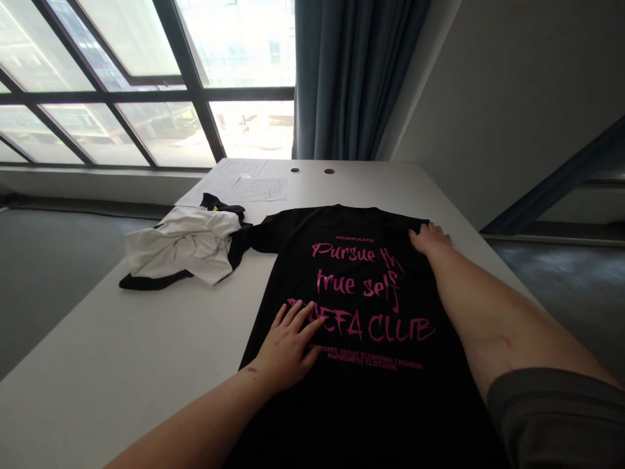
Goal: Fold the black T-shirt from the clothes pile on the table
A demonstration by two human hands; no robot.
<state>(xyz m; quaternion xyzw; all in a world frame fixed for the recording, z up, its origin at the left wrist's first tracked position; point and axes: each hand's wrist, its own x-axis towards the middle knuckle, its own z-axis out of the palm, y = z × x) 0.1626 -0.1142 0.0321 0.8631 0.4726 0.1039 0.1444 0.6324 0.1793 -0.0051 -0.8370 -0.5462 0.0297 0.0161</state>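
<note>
Left side: grey floor [53, 286] lies beyond the white table [97, 371], whose left edge slants from near left up to the far end. Windows [244, 42] stand behind at far left. Broad strip of white tabletop shows from that edge to the shirt, near left; most room to move is here. Crumpled white-and-black garment [185, 238] sits far left, its black trim at the left edge. Papers [258, 189] lie just beyond it.

Left hand [288, 348] rests palm down on the left part of the black T-shirt [361, 397], fingers spread wide, partly over the pink lettering [359, 283]. Shirt lies flat mid-table, a little right of centre; collar points far, near end runs out of view, long axis near to far. Lettering reads upright from the near side. Its left sleeve reaches the crumpled garment; touching or just beside, can't tell.

Far middle: two round holes [295, 170] in the tabletop, blue curtain [342, 78] behind. Right hand [432, 238] is at the shirt's right sleeve, fingers bent; can't tell if they pinch cloth. Only a narrow table strip remains between it and the right edge. Grey wall [502, 98] far right.
</note>
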